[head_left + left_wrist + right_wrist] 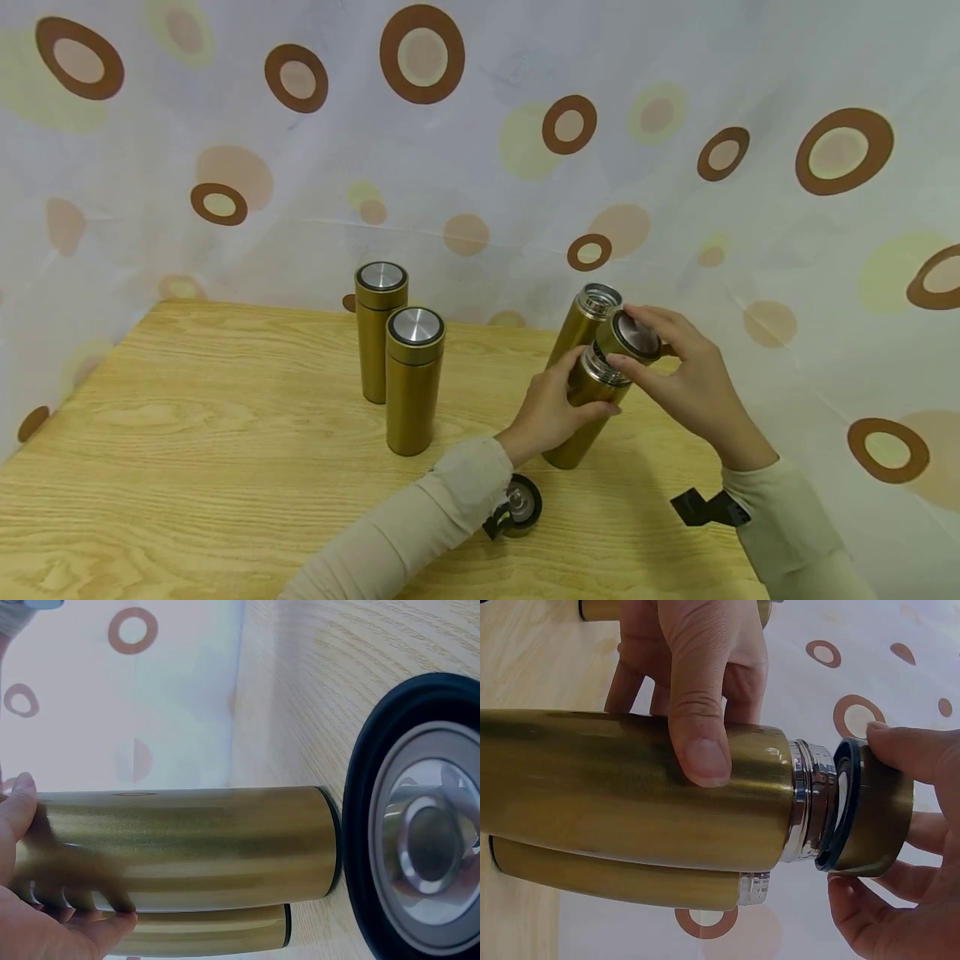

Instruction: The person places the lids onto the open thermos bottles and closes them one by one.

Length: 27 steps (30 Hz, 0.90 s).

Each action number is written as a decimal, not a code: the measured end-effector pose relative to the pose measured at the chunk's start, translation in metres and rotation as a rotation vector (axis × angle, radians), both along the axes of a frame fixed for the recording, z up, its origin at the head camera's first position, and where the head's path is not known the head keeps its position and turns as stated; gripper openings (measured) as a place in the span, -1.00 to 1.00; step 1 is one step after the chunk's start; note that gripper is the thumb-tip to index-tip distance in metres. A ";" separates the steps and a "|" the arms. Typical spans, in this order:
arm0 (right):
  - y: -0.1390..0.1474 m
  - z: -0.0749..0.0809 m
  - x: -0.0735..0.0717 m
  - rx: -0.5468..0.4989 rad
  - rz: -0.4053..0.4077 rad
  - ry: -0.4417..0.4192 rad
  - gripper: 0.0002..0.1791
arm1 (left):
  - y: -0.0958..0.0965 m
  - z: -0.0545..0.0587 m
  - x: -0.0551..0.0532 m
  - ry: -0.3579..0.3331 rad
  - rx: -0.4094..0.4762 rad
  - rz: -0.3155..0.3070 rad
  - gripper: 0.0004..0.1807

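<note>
My left hand (551,410) grips the upper body of a gold thermos bottle (576,444), thumb on the near side in the right wrist view. The bottle stands on the table with its silver threaded neck (810,799) bare. Between thumb and fingers, my right hand (693,396) holds a gold lid (877,810) with a black inner ring. The lid sits tilted at the bottle's mouth, one edge over the rim; whether it touches all round I cannot tell. Right behind stands a second gold bottle (572,333) with an open mouth.
Two lidded gold bottles (415,392) (371,333) stand to the left on the wooden table (187,433). Another lid (409,750) lies underside up beside my left wrist. A spotted cloth (480,167) hangs behind the table. A black strap (708,508) is on the right sleeve.
</note>
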State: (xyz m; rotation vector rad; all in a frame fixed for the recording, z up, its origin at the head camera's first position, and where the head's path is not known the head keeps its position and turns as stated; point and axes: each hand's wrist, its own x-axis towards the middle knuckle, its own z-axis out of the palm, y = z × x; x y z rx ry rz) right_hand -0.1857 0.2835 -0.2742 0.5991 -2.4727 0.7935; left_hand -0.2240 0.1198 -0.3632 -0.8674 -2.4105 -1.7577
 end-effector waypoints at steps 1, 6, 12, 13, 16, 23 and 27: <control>-0.001 0.000 -0.001 0.023 0.005 0.004 -0.34 | 0.000 0.000 0.000 0.000 0.000 0.000 -0.16; -0.002 -0.003 -0.003 0.096 0.031 -0.013 -0.34 | -0.001 -0.001 0.000 -0.002 -0.005 -0.002 -0.15; -0.003 -0.006 -0.005 0.154 0.028 -0.073 -0.37 | -0.001 -0.001 0.000 0.000 -0.006 -0.007 -0.15; -0.003 -0.007 -0.005 0.155 0.027 -0.079 -0.37 | -0.001 -0.001 0.000 0.001 -0.007 -0.007 -0.15; -0.002 -0.008 -0.005 0.152 0.018 -0.081 -0.37 | -0.001 0.000 0.000 0.000 -0.011 -0.007 -0.14; -0.003 -0.007 -0.004 0.156 0.014 -0.082 -0.37 | -0.001 0.001 0.000 0.000 -0.016 -0.006 -0.13; -0.004 -0.007 -0.005 0.156 0.016 -0.083 -0.37 | -0.001 0.000 0.000 0.001 -0.012 -0.006 -0.13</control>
